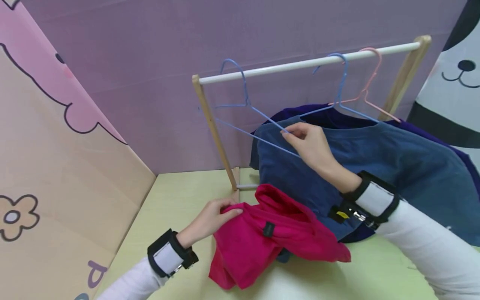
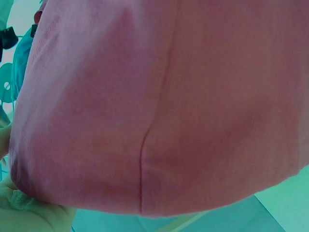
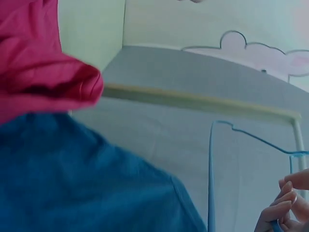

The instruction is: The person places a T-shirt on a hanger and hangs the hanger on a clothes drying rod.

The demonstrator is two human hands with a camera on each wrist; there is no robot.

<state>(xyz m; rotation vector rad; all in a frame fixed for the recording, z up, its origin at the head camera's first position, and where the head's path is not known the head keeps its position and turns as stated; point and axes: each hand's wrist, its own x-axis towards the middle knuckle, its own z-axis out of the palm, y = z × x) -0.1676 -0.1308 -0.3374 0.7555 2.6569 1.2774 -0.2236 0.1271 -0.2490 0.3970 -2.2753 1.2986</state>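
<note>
My left hand (image 1: 210,218) pinches the edge of a crimson garment (image 1: 247,246), which hangs in loose folds with a dark tag (image 1: 268,228) showing. In the left wrist view the cloth (image 2: 154,106) fills most of the picture, with part of the hand at its lower left edge. My right hand (image 1: 313,146) pinches the sloping arm of a bare blue hanger (image 1: 268,118), whose hook loops over the rail near its left end. The right wrist view also shows fingers (image 3: 282,208) on this hanger (image 3: 211,179).
A small rack with a white rail (image 1: 285,66) and wooden posts stands on the pale table (image 1: 180,196). To the right hang a blue shirt (image 1: 375,166) on a blue hanger (image 1: 343,79) and a dark purple garment (image 1: 465,158) on a pink hanger (image 1: 369,83). Printed walls surround it.
</note>
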